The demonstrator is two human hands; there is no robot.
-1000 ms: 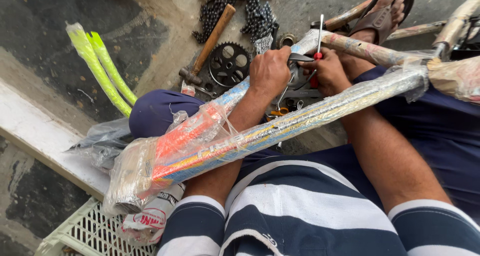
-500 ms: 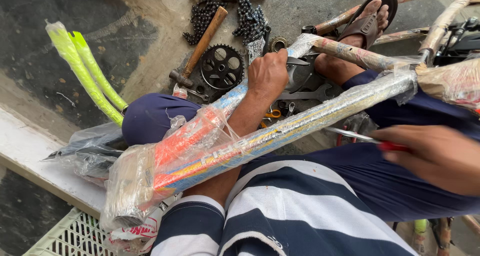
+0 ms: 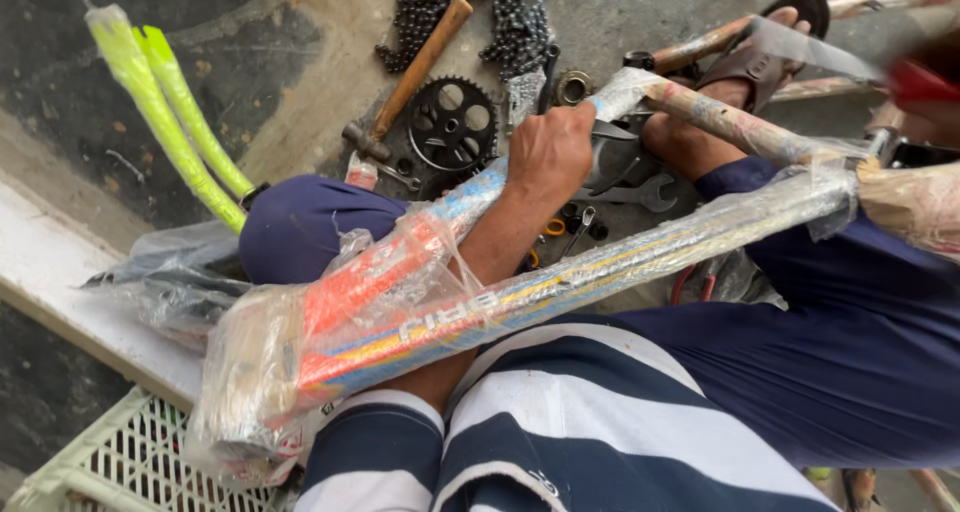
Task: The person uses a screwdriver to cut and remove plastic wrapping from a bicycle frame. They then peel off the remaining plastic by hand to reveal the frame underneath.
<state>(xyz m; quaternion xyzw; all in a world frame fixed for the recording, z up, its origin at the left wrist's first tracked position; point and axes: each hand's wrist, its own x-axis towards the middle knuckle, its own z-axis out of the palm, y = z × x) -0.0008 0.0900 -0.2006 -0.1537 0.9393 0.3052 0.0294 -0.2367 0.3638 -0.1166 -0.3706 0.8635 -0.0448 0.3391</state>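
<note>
Counted on the floor: one hammer (image 3: 405, 82) with a wooden handle, one black chainring (image 3: 452, 124), two heaps of black chain (image 3: 520, 22), two neon-green wrapped tubes (image 3: 165, 122). One plastic-wrapped bicycle frame (image 3: 560, 282) lay across the lap. One white crate (image 3: 110, 462) stood alongside.

Soft, even daylight all over, no hard shadows, just mild shade under the plastic-wrapped bike frame (image 3: 560, 282). The wrap catches some pale glare. Most of the shot is sharp, but the top right corner is smeared by motion blur, probably the right hand (image 3: 925, 72) holding something red.
</note>
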